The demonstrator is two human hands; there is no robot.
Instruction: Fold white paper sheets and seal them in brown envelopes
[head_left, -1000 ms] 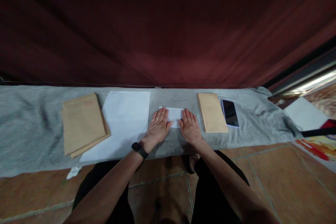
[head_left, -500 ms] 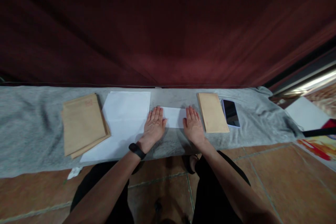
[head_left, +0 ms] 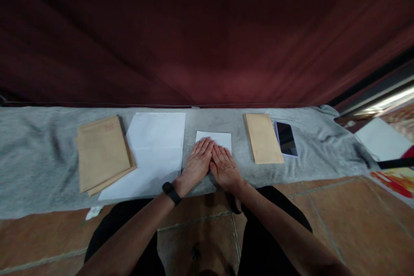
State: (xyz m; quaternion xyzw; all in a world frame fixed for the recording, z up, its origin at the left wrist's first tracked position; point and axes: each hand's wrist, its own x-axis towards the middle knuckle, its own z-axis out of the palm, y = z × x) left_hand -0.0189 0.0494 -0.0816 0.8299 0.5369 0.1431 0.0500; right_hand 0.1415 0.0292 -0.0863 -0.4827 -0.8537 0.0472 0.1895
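Note:
A small white folded sheet of paper (head_left: pixel 219 137) lies on the grey cloth between a pile of white paper and some brown envelopes. My left hand (head_left: pixel 199 155) rests flat on its lower left part, fingers stretched out. Flat beside it, my right hand (head_left: pixel 225 166) covers the lower right part, and the fingertips of both hands meet near the paper's middle. Neither hand grips anything. The near edge of the folded paper is hidden under my hands.
White sheets (head_left: pixel 157 138) lie to the left, partly under a stack of brown envelopes (head_left: pixel 101 153). On the right are more brown envelopes (head_left: pixel 263 140) and a phone (head_left: pixel 286 139). A dark red cloth (head_left: pixel 207 43) hangs behind the grey cloth (head_left: pixel 323 146).
My hands have come together from the two ends of the folded paper to its middle and moved slightly nearer to me. The paper's far corners are now uncovered.

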